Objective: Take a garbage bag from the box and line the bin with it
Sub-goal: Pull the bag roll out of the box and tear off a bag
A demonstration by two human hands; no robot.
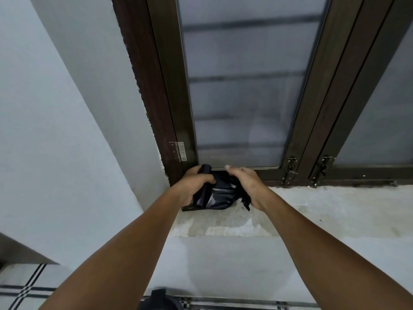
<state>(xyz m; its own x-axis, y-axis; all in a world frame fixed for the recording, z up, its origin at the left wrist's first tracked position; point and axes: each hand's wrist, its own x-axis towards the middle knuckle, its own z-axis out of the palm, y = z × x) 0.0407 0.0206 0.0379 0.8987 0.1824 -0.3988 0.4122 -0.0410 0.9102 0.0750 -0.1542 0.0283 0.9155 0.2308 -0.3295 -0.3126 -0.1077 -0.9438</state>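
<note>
- A pale wall (55,130) fills the left side and runs on below the sill, down to a tiled floor (24,289) with dark stripes.
- A dark brown window frame (156,86) with frosted panes (243,86) rises above the sill; horizontal bars show dimly through the glass.
- A rough concrete windowsill (324,209) runs across under the frame and carries the task's things at its left end.
- Two bare forearms reach up from the bottom edge to that corner of the sill.
- A crumpled black garbage bag (220,194) sits on the sill between the two hands, close against the bottom of the window frame.
- The left hand (193,184) has its grip closed around a tight black roll of bags (205,175) that stands up out of the fist.
- The right hand (247,183) is clamped on the loose black plastic of the garbage bag, fingers curled over its top.
- A flat dark box (190,208) lies on the sill under the left hand, only its near edge showing.
- A silver hinge (180,151) sits on the frame just above the hands, and two latch bolts (290,170) farther right.
</note>
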